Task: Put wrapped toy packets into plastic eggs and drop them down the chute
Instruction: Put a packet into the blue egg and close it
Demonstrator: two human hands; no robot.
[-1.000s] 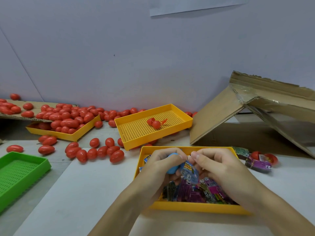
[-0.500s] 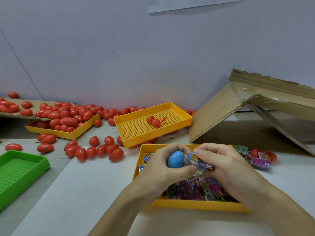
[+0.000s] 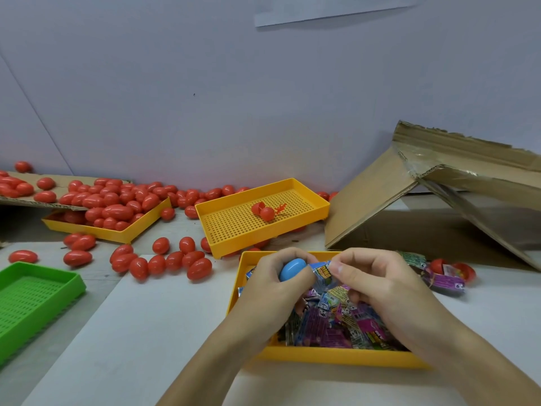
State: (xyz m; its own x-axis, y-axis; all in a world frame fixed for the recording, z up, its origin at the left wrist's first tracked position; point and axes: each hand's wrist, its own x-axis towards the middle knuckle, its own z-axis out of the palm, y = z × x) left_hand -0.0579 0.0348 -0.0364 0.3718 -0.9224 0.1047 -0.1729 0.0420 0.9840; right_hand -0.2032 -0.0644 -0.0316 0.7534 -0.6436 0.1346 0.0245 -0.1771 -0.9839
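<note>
Above the near yellow plastic tray point(image 3: 322, 354) of wrapped toy packets, the left hand point(image 3: 272, 288) curls around a small blue plastic egg point(image 3: 292, 268), fingers and thumb closed on it. The right hand point(image 3: 377, 279) pinches one crinkled blue-and-yellow foil packet point(image 3: 323, 272) against the egg's right end. Compared with a second ago, the egg has turned up into plain view between the fingers and the packet has drawn tighter to its opening, so stuffing looks underway but unfinished; whether the egg is shut cannot be told.

Counted: one blue egg, one packet in hand, many more packets heaped in the tray. Three yellow trays, one green tray point(image 3: 32, 300) at left. The middle yellow perforated tray point(image 3: 234, 227) holds two red egg pieces. Dozens of glossy red plastic eggs point(image 3: 117, 212) fill the far-left tray and scatter over the desk point(image 3: 140, 332), too many to count. The brown cardboard chute point(image 3: 380, 200) stands at right, well apart from both hands.
</note>
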